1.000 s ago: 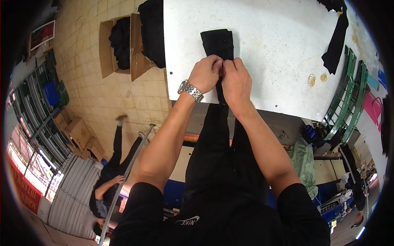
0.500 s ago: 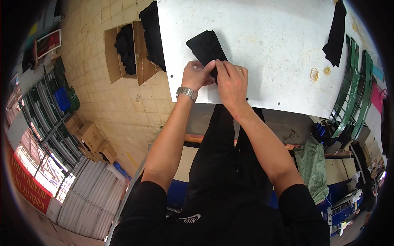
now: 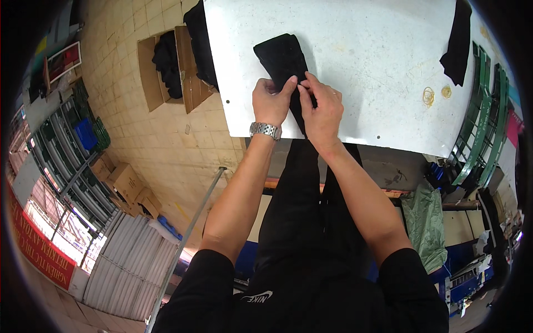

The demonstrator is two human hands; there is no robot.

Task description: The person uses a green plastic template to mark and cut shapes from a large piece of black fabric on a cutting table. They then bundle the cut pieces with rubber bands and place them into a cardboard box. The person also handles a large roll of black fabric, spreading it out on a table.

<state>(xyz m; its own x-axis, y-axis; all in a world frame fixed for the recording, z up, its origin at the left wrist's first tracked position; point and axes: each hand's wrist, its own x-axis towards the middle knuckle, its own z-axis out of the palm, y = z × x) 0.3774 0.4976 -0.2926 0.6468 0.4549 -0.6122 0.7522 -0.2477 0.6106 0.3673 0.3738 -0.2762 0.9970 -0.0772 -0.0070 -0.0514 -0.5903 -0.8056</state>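
Gripping the cloth [image 3: 282, 53] near the front edge of the table [image 3: 377, 44] with the left hand [image 3: 272, 105]: thumb on top, other fingers curled close at the side, tips partly hidden. Touching it also with the right hand [image 3: 323, 114]: thumb and forefinger nearly together, cannot tell whether pinching any. Toward the table's right: two yellow bands [image 3: 446, 91]; at its right edge, a black strip [image 3: 456, 50], cut off above. On the floor left of the table: an open carton [image 3: 191, 89] with dark fabric [image 3: 166, 64] inside, pieces hard to separate by eye; closer to the table, a black heap [image 3: 200, 41], partly hidden. Farther left of the table: stacked cartons [image 3: 125, 183], contents impossible to make out.
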